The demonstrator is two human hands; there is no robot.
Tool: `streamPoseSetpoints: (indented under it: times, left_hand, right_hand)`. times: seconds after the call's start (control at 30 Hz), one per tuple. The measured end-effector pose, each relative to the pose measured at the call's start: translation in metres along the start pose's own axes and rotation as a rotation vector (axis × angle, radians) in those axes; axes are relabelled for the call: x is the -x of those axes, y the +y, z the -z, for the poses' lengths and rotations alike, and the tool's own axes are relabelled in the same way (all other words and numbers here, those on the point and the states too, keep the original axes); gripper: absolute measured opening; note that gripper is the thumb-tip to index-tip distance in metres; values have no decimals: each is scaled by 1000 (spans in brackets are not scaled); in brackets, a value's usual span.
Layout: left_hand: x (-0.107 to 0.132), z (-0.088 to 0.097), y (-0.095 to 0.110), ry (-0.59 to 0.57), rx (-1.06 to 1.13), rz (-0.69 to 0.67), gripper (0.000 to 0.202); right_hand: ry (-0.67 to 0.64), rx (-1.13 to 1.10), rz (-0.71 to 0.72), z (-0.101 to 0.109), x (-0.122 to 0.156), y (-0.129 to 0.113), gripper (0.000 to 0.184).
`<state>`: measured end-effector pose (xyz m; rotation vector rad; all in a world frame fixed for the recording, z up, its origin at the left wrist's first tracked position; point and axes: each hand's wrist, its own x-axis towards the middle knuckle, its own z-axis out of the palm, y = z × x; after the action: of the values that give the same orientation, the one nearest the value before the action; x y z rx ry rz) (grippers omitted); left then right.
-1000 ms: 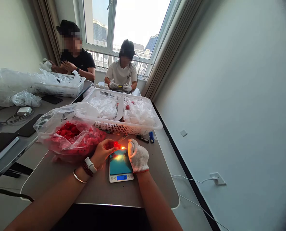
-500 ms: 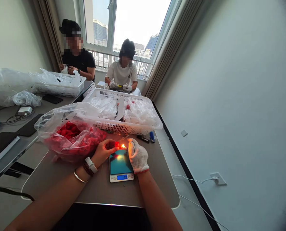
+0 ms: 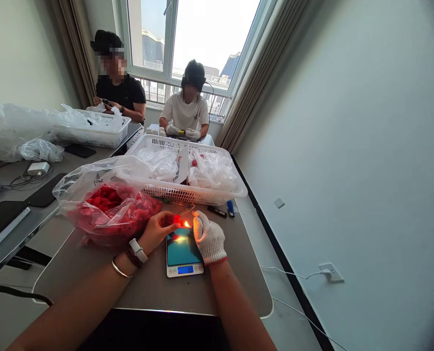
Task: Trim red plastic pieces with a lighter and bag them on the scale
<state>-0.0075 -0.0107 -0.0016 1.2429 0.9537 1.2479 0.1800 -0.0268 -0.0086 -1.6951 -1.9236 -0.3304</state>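
Note:
My left hand (image 3: pixel 161 226), bare, pinches a small red plastic piece (image 3: pixel 177 219) between thumb and fingertips. Close to its right side burns a small flame (image 3: pixel 187 224). My right hand (image 3: pixel 208 239), in a white knit glove, is closed around what appears to be a lighter; the glove hides its body. Both hands are above a digital scale (image 3: pixel 184 247), whose shiny plate reflects the flame and whose display is lit blue. Left of my left hand, an open clear bag (image 3: pixel 103 214) bulges with many red pieces.
Behind the hands stands a white basket (image 3: pixel 202 197) with plastic bags and a printed box. A black item (image 3: pixel 217 211) and a blue lighter (image 3: pixel 230 208) lie at right. Two people sit across, hands busy. Another table (image 3: pixel 5 170) on the left carries bags and a basket.
My gloved right hand has shifted slightly left. The flame still burns beside the red piece, which stays almost in place. The co-worker at far left has moved their hands.

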Motion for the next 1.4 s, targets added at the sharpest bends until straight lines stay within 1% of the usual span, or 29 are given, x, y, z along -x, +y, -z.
streamPoseSetpoints:
  times: [0.17,0.33,0.43,0.53,0.63,0.73,0.9,1.03,1.2,1.27,1.4]
  left_hand:
    - [1,-1,3,-3,-30,8,41]
    - [1,0,2,11,-25,-7,38]
    - [0,1,0,9,-26,2,37]
    - [0,1,-1,8,-40,6,35]
    - [0,2,0,11,-61,-7,33]
    - [0,2,1,2,-45,-11,33]
    - [0,1,1,5,-19,-6,35]
    - [0,1,2,14,-40,-7,36]
    - [0,1,3,9,-37,1,39]
    - [2,1,4,-11,-19,13,39]
    - [4,0,7,-74,30,32,39]
  right_hand:
    - [21,15,-49,0,-1,0,36]
    - [1,-17,39,-1,-1,1,36]
    - [-14,2,26,-1,-1,1,35]
    - [29,18,-25,0,-2,1,36]
    - [55,-26,5,2,-2,0,37]
    - [19,-65,58,2,-2,0,37]
    - [-21,-27,42,0,-2,1,36]
    - [-15,-38,10,0,-2,0,36]
    - [-38,-32,48,-2,-2,5,37]
    - [-25,-22,12,-5,-1,8,40]
    - [65,-7,-124,-9,-1,14,49]
